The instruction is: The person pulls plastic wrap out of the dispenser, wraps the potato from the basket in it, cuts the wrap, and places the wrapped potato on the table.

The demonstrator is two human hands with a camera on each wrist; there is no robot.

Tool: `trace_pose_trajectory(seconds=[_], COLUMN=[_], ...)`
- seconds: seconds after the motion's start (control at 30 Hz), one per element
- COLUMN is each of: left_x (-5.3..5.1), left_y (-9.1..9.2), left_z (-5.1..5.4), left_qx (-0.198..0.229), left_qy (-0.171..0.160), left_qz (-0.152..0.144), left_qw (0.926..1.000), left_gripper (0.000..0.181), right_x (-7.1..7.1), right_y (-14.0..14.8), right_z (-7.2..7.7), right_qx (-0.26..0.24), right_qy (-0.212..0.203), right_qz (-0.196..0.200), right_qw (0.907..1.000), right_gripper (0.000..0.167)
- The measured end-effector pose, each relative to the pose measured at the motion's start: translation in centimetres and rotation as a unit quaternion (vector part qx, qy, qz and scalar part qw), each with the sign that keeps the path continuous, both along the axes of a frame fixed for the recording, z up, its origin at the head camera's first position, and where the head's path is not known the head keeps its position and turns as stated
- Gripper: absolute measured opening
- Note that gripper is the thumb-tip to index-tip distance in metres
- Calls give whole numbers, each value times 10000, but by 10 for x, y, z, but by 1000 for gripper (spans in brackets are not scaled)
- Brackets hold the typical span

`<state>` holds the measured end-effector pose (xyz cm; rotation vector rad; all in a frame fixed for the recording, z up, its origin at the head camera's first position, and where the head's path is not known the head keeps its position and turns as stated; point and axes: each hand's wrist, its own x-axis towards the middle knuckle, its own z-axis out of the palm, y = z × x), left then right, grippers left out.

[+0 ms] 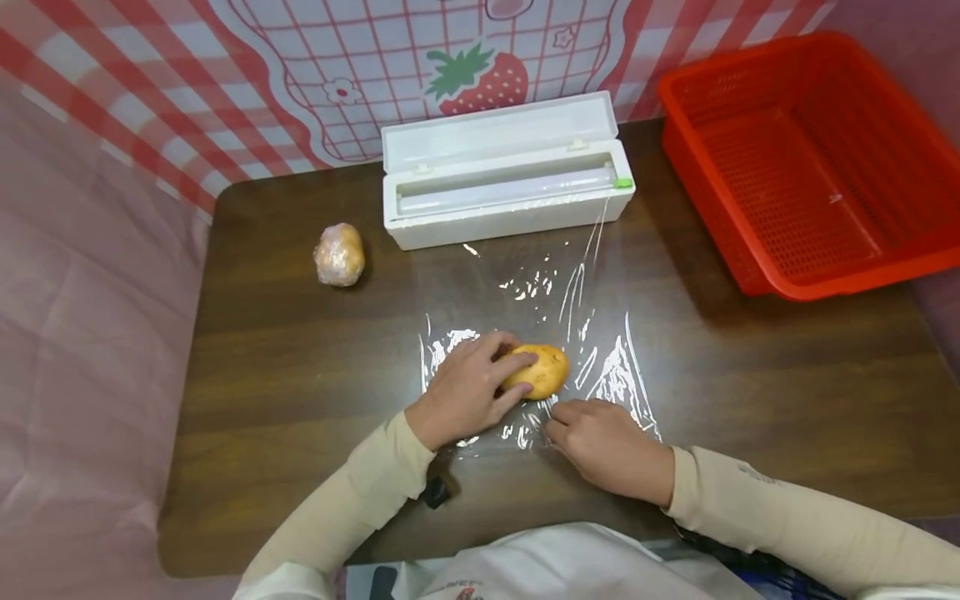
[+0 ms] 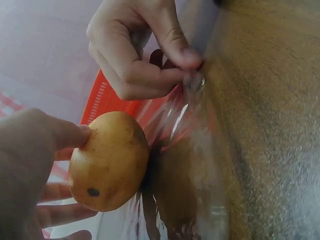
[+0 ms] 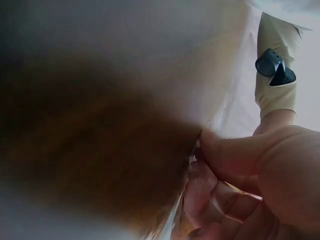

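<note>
A yellow potato [image 1: 546, 372] lies on a sheet of clear plastic wrap [image 1: 525, 287] drawn out from a white dispenser box [image 1: 510, 204]. My left hand [image 1: 468, 387] holds the potato from its left side, thumb and fingers round it; a dark spot shows on the potato [image 2: 110, 165] in the left wrist view. Just to the right and nearer me, my right hand [image 1: 603, 442] pinches the near edge of the wrap between thumb and forefinger. In the right wrist view, the gathered film runs from the fingertips of the right hand [image 3: 240, 180].
A wrapped potato [image 1: 340, 255] sits at the left of the wooden table [image 1: 277, 400]. At the back right stands a red plastic basket [image 1: 750, 250]. The dispenser's lid [image 1: 498, 129] is raised, with a green slider [image 1: 622, 183] at its right end.
</note>
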<state>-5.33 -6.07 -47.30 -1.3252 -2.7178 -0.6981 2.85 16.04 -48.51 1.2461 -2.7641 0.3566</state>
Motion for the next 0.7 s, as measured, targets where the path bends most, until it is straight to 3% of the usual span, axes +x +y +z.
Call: trace_pose_trajectory(seconds=[0.2,0.7], left_x=[0,-1], left_y=[3,2], left_z=[1,5], left_qx=[69,-57], left_qy=[51,502], left_qz=[-118,-712], left_qw=[9999,9962], left_gripper=[37,33], right_x=[-5,-25], right_y=[2,7], right_z=[-3,9], right_qx=[-71,-848], right_qy=[368,1045], right_qz=[226,-212], right_qw=[9990,9907], right_gripper=[14,9])
